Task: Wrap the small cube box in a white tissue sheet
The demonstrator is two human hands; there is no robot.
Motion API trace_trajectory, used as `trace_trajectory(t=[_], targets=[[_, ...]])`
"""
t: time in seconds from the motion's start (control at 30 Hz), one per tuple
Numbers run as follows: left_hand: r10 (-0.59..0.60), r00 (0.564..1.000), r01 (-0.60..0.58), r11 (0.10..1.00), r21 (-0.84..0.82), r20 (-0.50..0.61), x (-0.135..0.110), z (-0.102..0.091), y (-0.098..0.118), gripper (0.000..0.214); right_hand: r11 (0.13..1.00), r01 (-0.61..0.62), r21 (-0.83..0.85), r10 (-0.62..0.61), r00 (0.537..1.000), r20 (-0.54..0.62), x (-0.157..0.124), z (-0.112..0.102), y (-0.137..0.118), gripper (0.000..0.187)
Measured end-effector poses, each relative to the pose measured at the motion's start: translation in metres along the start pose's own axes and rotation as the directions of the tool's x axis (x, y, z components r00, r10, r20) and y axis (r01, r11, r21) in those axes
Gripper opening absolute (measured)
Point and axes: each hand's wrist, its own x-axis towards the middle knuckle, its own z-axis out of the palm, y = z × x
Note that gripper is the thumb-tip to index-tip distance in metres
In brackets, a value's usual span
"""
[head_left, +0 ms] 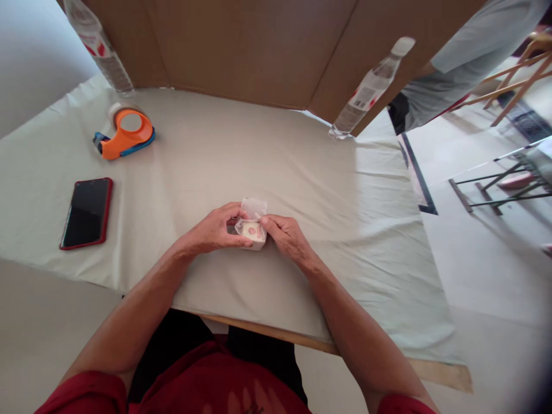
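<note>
A small white packet with a red mark on its face, wrapped in thin clear plastic, rests just above the cloth-covered table near its front middle. My left hand grips the packet's left side with curled fingers and thumb. My right hand pinches the right side and the loose upper flap of the wrapper. Both hands meet over the packet, and part of it is hidden by my fingers.
A red-cased phone lies face up at the left. An orange tape dispenser sits behind it. Two clear water bottles lean against a brown cardboard screen. Another person's torso and wooden furniture show at the upper right.
</note>
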Motion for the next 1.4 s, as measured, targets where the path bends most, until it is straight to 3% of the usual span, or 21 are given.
trace_trajectory(t=[0.17,0.37,0.5,0.73,0.97,1.07,1.17,1.4], targets=[[0.019,1.0,-0.019,0.999,0.037,-0.001,-0.001,0.0,-0.001,0.035,0.985,0.129,-0.115,-0.138,0.988,-0.072,0.002,0.0,0.004,0.034],[0.031,1.0,-0.031,0.999,0.025,0.001,0.0,0.0,-0.001,0.036,0.997,0.034,0.07,-0.021,0.983,-0.18,0.001,0.008,0.007,0.029],[0.016,1.0,-0.016,0.999,0.029,0.006,0.0,0.0,-0.001,0.036,0.998,0.056,-0.001,-0.055,0.972,-0.23,0.0,0.011,0.006,0.029],[-0.007,1.0,0.007,1.0,-0.007,0.021,-0.001,0.001,0.004,0.038,0.993,0.077,-0.085,-0.085,0.991,-0.106,-0.003,0.006,0.003,0.04],[-0.045,0.998,0.042,0.996,0.074,0.04,-0.002,0.0,0.007,0.04,0.974,0.166,-0.157,-0.178,0.982,-0.065,0.001,0.007,0.003,0.035],[-0.075,0.997,0.075,0.997,-0.005,0.036,-0.003,0.002,0.004,0.053,0.973,0.149,-0.178,-0.16,0.986,-0.049,0.003,0.006,0.003,0.036],[-0.034,0.999,0.035,0.999,-0.002,0.023,-0.003,0.003,0.001,0.063,0.973,0.147,-0.176,-0.156,0.987,-0.036,0.004,0.005,0.002,0.039],[0.029,0.999,-0.03,0.999,0.021,0.042,-0.001,0.001,0.0,0.042,0.982,0.155,-0.106,-0.159,0.987,-0.027,0.006,0.005,0.003,0.045]])
